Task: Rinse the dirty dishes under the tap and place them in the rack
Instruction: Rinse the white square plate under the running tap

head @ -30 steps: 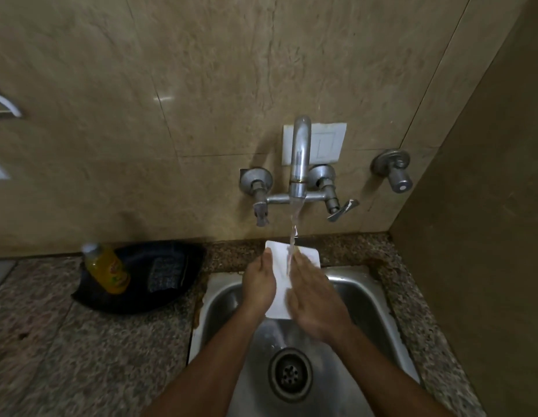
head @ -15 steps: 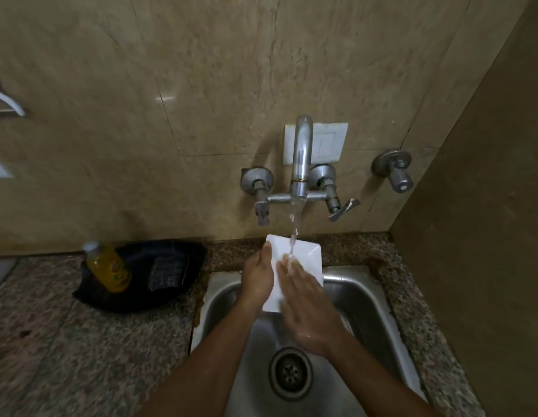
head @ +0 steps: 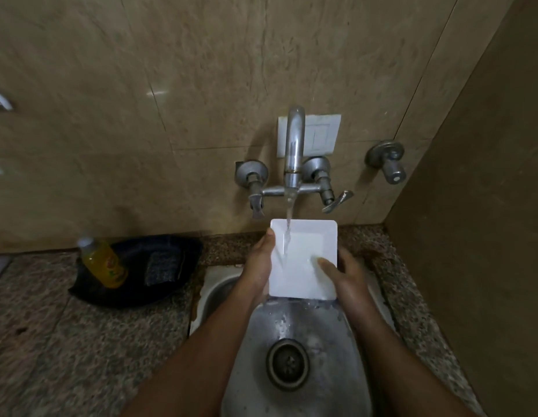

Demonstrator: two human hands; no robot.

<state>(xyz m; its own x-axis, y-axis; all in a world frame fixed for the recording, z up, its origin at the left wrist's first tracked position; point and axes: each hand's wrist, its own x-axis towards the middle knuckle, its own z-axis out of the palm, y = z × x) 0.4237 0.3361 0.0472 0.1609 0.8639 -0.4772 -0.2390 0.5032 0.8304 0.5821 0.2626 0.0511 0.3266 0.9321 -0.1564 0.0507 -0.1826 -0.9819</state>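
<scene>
While water runs from the wall tap (head: 294,152) onto it, the square white plate (head: 304,260) is gripped over the steel sink (head: 295,356) by the left hand (head: 258,263) and right hand (head: 346,275) at its edges. Speckled granite counter (head: 66,341) meets beige tiled walls (head: 171,85).

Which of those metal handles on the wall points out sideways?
The lever handle right of the spout angles out to the right. The left handle hangs straight down, and the separate valve further right is a round knob.
</scene>
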